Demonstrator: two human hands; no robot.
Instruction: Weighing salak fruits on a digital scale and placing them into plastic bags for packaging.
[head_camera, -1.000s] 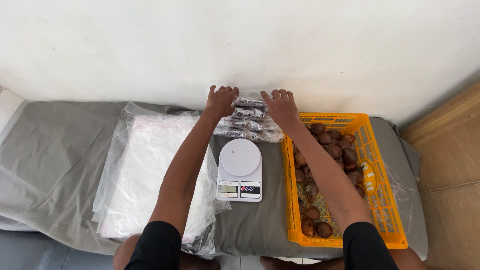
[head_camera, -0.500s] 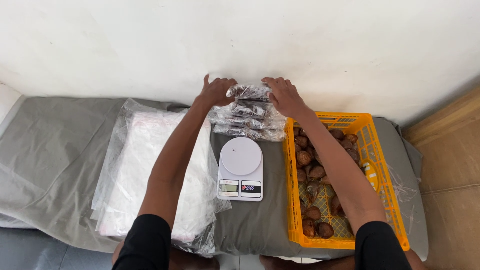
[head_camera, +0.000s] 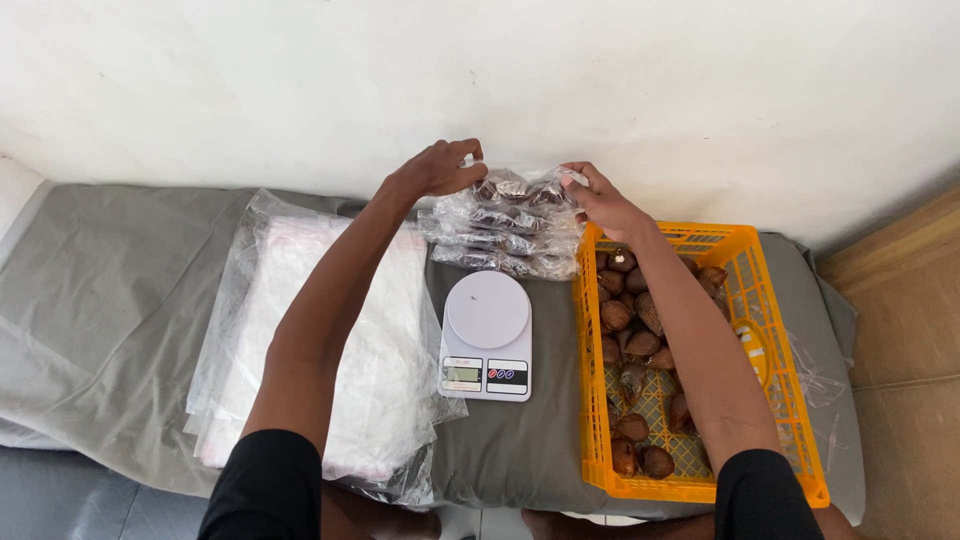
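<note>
both hands, left (head_camera: 437, 168) and right (head_camera: 600, 196), grip the top bag (head_camera: 520, 189) (filled with brown fruit) over the stack (head_camera: 500, 245), steadying it.

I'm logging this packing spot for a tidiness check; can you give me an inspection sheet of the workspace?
Surface: grey cloth over a low pad, creased.
Job's things: top bag of fruit held at both ends above a stack of filled bags.
Clutter: white scale, pan bare; pile of clear bags; orange crate part full of brown fruit.
Grippers: left hand and right hand pinch the top bag.
Cables: nothing seen.
Surroundings: white wall; tan floor at right.
</note>
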